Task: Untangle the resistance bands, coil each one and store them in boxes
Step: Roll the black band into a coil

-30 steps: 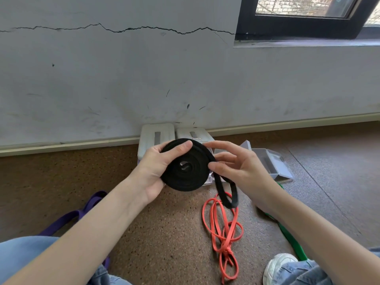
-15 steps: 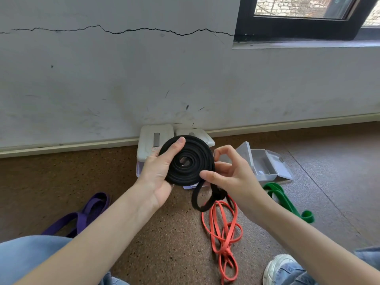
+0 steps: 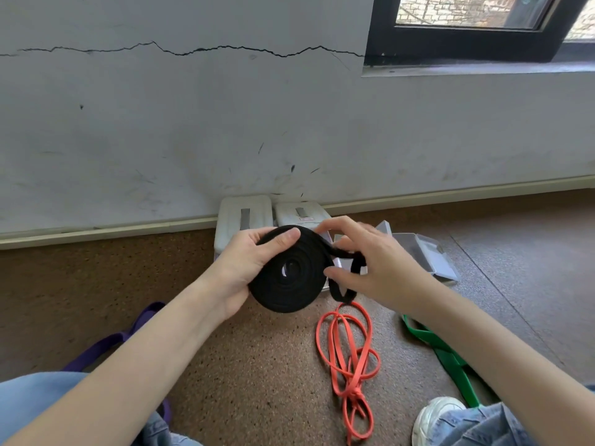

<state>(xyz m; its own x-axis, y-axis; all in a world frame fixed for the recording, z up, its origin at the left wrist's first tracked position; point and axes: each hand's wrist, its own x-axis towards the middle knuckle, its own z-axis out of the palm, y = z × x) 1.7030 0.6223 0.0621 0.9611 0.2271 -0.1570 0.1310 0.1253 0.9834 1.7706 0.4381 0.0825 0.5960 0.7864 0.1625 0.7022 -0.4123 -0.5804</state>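
Note:
A black resistance band (image 3: 289, 278) is wound into a flat coil held above the floor. My left hand (image 3: 248, 262) grips the coil, thumb across its top edge and fingers behind it. My right hand (image 3: 373, 268) holds the band's short loose end at the coil's right side, thumb under it and fingers spread above. An orange band (image 3: 347, 358) lies tangled on the floor below. A green band (image 3: 447, 358) lies to the right, partly under my right forearm. A purple band (image 3: 141, 323) shows at the left, partly hidden by my left arm.
Two closed white boxes (image 3: 244, 217) stand against the wall behind the coil. An open clear box (image 3: 431, 255) with its lid back sits to their right. My knees in jeans and a white shoe (image 3: 434, 420) are at the bottom edge.
The hanging black tail has shortened as it was wound onto the coil. My right hand rose from below the coil to its right side. The coil tilted flatter toward me.

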